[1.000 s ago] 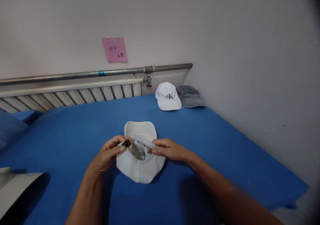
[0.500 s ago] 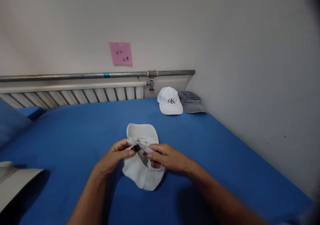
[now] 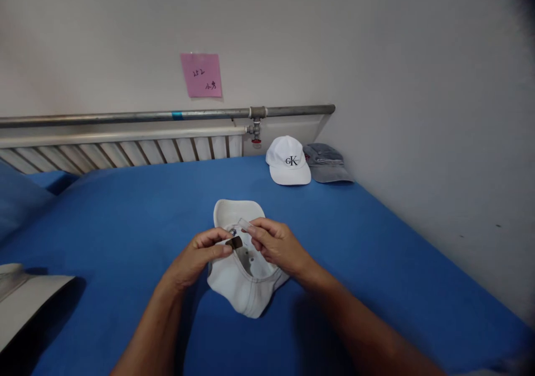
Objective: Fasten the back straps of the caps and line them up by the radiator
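A white baseball cap (image 3: pixel 244 295) lies on the blue bed in front of me, its back towards me and its brim pointing away. My left hand (image 3: pixel 200 253) pinches the dark metal buckle (image 3: pixel 234 243) at the left of the back opening. Between the thumb and fingers of my right hand (image 3: pixel 276 245) is the cap's pale adjusting strap (image 3: pixel 244 224). The strap's end sticks out to the left above the buckle, apart from it. Part of the cap's inside shows through the opening between my hands.
On the blue bedsheet (image 3: pixel 137 214), a white cap with black letters (image 3: pixel 288 161) and a grey cap (image 3: pixel 330 164) sit side by side by the wall. A pale brimmed hat (image 3: pixel 29 292) lies at the left. Behind runs a radiator (image 3: pixel 146 150) below a metal pipe (image 3: pixel 137 118).
The strap, which lay across the buckle with its end near my left fingers, has been drawn right and is apart from it. My right hand has risen slightly. The view has tilted down a little.
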{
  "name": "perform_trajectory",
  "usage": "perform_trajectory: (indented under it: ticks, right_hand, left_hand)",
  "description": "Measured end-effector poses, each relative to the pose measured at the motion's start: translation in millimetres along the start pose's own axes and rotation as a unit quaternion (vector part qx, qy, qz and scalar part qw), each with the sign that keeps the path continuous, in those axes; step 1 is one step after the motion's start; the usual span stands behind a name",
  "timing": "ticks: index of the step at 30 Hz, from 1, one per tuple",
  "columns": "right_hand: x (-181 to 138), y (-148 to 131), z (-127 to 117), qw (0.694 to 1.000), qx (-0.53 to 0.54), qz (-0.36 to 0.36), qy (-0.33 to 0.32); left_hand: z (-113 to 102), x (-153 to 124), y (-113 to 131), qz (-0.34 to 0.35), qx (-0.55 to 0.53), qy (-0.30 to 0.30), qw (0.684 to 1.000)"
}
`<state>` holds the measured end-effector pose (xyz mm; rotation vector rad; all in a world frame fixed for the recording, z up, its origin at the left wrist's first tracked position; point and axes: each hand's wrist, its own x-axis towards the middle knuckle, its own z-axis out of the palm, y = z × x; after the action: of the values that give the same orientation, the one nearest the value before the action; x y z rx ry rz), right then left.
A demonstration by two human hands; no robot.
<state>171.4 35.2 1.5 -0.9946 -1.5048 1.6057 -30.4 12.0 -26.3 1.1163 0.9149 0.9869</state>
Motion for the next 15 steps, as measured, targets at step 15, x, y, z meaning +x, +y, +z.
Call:
perform_trajectory:
  ticks: [15]
  right_hand:
    - [-2,10,10,0.996,0.054,-0.047,-0.050]
  left_hand:
    - [5,2,-3,-0.036,0.013,0.005,0.999]
